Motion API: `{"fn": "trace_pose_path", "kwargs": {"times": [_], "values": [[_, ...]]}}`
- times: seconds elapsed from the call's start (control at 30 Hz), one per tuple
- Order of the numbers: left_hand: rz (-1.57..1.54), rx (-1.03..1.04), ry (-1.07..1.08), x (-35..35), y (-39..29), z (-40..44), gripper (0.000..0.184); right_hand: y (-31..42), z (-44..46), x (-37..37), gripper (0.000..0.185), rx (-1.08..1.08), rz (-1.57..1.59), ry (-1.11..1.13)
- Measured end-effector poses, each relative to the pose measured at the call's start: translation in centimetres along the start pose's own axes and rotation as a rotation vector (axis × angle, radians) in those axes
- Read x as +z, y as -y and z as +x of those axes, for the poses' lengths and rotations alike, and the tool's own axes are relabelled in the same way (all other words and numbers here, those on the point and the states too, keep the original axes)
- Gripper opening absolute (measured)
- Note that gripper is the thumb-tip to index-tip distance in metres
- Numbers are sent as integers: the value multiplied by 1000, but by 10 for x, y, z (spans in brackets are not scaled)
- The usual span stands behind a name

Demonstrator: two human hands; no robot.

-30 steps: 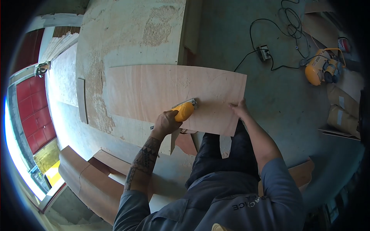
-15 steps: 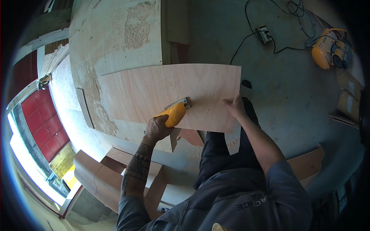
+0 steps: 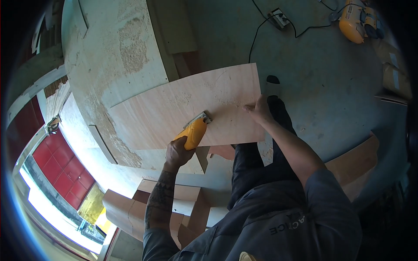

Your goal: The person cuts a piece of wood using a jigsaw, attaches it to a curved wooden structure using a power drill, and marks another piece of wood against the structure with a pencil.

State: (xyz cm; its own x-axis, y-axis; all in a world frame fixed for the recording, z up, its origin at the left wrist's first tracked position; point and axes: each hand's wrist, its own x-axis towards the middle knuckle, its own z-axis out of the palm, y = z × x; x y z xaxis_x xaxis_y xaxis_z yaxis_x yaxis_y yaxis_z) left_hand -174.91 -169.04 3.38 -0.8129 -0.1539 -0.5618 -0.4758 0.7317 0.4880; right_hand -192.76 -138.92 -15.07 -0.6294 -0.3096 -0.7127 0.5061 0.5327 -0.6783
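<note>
Sawdust-strewn tabletop [image 3: 101,54], ten o'clock: is supporting one plywood panel [image 3: 167,106], centre, three-o'clock end overhanging. Yellow jigsaw [image 3: 195,132]: is resting on panel. Risk: jigsaw binding, should the overhang be sagging or vibrating. Left hand [image 3: 178,152]: pointing toward one o'clock, fingers wrapping jigsaw. Right hand [image 3: 259,111]: pointing toward ten, fingers clasping panel's edge.

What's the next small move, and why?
Probably firm up the right hand's grip on the plywood panel before easing the yellow jigsaw on. That end juts past the workbench, so it could wobble, and the left hand is taken up with the jigsaw, whose nose sits over the panel.
</note>
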Motion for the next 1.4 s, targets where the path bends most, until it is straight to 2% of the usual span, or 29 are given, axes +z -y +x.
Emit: {"fn": "trace_pose_path", "kwargs": {"times": [0.07,0.2,0.3,0.37,0.4,0.7,0.77,0.9,0.97,1.0,1.07,1.17,1.3,1.4], "values": [[-9,-26,-17,2,-1,-1,24,-1,-1,3,63,-180,-296,-126],[-34,-38,-27,4,-6,-1,23,14,-8,-3,61,-82,-194,-38],[-49,-71,-21,3,-8,0,26,9,-6,-1,60,-124,-296,-85],[-32,-31,-28,2,-9,2,24,4,-3,0,60,-29,-87,-15],[-30,-30,-26,2,-10,2,24,1,-3,1,60,-27,-84,-16],[-40,-57,-30,3,-17,5,24,4,-3,1,62,-10,-99,-19],[-72,-95,-16,4,-18,6,24,-3,-1,4,63,-90,-167,-88],[-82,-105,-22,4,-20,7,24,-3,-4,4,63,-103,-214,-95],[-55,-60,-38,5,-20,8,22,0,-4,4,64,-148,-236,-130],[-57,-61,-37,6,-21,8,22,0,-5,2,64,-147,-237,-129],[-87,-109,-38,6,-25,9,24,10,-8,-3,69,10,-102,-30],[-99,-111,-40,5,-28,10,22,5,-4,1,63,-70,-129,-51],[-97,-118,-35,7,-27,12,22,7,-6,-2,62,-49,-106,-17],[-96,-101,-36,6,-30,14,22,11,-7,-2,62,-77,-224,-48]]}}
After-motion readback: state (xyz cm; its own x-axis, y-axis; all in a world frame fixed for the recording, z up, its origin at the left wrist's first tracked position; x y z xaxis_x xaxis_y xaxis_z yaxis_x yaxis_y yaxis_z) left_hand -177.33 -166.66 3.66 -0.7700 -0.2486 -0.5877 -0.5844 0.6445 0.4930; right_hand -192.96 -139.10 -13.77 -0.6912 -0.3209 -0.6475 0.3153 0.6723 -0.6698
